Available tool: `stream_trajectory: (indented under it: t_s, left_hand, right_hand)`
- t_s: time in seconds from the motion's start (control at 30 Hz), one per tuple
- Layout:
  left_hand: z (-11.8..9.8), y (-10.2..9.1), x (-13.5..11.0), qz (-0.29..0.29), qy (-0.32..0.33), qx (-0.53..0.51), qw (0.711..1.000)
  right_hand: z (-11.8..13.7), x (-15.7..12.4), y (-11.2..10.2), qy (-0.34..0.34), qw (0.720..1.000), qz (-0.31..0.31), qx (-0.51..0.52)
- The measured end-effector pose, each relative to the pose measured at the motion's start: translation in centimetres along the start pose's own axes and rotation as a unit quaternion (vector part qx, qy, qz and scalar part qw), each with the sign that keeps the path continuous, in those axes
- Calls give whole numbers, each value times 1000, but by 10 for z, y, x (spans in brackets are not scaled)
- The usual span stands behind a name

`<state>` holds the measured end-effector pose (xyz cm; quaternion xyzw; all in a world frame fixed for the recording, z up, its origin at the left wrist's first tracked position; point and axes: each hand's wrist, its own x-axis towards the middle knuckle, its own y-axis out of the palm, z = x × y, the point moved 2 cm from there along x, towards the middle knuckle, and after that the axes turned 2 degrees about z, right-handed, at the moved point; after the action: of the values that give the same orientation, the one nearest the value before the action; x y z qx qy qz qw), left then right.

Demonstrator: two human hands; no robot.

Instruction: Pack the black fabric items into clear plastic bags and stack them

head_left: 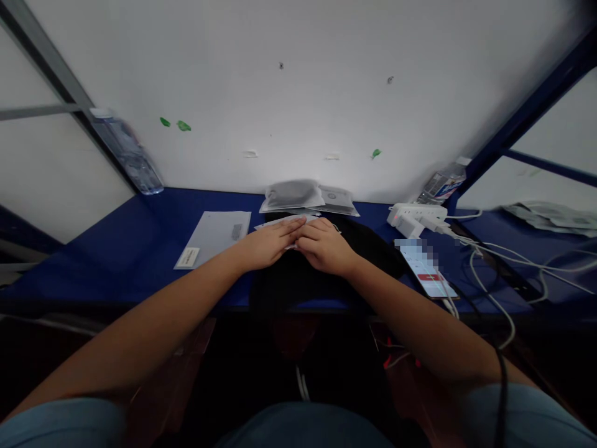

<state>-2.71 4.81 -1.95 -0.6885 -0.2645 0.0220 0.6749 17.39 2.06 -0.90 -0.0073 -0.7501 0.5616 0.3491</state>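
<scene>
Blue worktop (140,230) is stretching along a white wall (298,93), and both hands are meeting over a white paper packet (284,220) on black cloth (298,280)! Left hand (268,244) and right hand (325,247) are pressing down, fingers nearly touching; whether they're gripping it, I can't tell. Just left, a pale envelope (212,238) is showing a small label (187,257), too tiny to read. Rightward, a phone (425,270) is lying near the front edge (116,300), just below a white power strip (416,218).
</scene>
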Motion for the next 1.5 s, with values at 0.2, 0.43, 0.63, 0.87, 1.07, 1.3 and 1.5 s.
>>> stream_trajectory:
  t_s: [0.2, 0.43, 0.63, 0.87, 1.07, 1.3, 1.5]
  left_hand:
    - [2, -3, -2, -17, 11, 23, 1000]
    - [3, -2, -3, -28, -10, 28, 999]
    - [0, -2, 0, -65, 13, 47, 997]
    - [6, 1, 2, -89, 60, 53, 993]
    - [9, 0, 1, -83, 62, 33, 994]
    - [14, -9, -8, -135, -11, -46, 990]
    - [3, -19, -9, -166, -33, 42, 985]
  right_hand:
    - [-3, -2, 0, 7, 1000, -7, -27]
    - [-6, -2, 0, 26, 999, -17, -18]
    - [-7, -1, 6, 27, 998, -48, 15]
    - [-12, -4, 8, 18, 998, -61, -20]
    - [-14, -6, 8, 9, 997, -64, -33]
    - [-24, -6, 10, 83, 993, -79, 24]
    - [-27, -4, 9, 129, 991, -41, -1]
